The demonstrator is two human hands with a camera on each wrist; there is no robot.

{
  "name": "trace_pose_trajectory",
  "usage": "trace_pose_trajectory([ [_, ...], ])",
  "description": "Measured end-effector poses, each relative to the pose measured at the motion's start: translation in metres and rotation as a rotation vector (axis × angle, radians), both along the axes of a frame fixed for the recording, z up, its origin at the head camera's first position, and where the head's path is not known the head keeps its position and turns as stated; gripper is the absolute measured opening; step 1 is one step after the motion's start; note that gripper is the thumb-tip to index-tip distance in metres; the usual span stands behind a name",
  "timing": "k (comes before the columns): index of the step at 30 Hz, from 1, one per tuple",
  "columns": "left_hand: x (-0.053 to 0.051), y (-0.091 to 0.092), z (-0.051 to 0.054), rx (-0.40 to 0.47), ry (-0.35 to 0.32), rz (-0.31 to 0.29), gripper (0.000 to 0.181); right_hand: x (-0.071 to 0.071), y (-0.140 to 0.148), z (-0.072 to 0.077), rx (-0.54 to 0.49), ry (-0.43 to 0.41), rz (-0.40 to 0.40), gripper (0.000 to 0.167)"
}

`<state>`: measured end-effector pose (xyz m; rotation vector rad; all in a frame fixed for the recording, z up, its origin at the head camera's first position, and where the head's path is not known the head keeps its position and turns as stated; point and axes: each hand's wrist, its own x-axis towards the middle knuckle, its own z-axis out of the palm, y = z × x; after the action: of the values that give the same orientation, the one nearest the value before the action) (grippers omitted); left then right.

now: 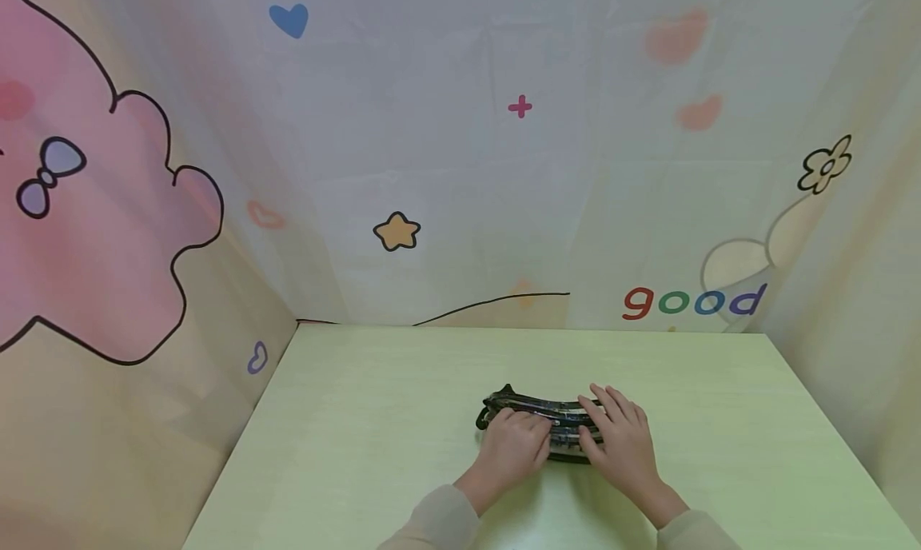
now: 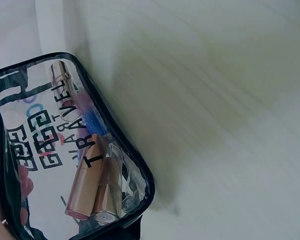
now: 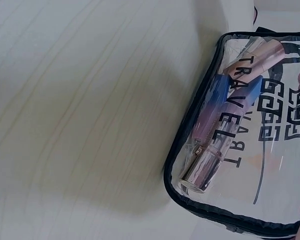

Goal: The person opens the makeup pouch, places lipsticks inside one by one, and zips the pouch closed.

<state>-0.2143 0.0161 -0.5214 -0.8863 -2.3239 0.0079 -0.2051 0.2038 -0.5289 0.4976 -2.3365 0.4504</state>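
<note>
A clear cosmetic bag with black trim stands on the table between both hands. My left hand grips its top edge on the left side with curled fingers. On the right, my right hand holds the top edge, thumb in front and fingers reaching over. The word TRAVEL runs along the bag's side in the right wrist view. Inside lie several lipstick-like tubes: a pinkish one, a shiny metallic-ended one and a blue one. Whether the zip is open I cannot tell.
The pale green table reaches back to a printed cloth backdrop. More printed cloth borders the table's left side, and cloth hangs along its right.
</note>
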Motion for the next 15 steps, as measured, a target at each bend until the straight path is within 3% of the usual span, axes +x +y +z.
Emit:
trace_pose_trajectory([
  [10,0.0011,0.0004,-0.0018,0.010,-0.017,0.002,0.025,-0.0006,0.0000,0.0015,-0.011,0.002,-0.013,0.038],
  [15,0.0008,0.0007,-0.0032,0.093,-0.043,-0.030,0.019,-0.0011,0.0000,0.0000,-0.015,0.003,-0.014,0.038],
])
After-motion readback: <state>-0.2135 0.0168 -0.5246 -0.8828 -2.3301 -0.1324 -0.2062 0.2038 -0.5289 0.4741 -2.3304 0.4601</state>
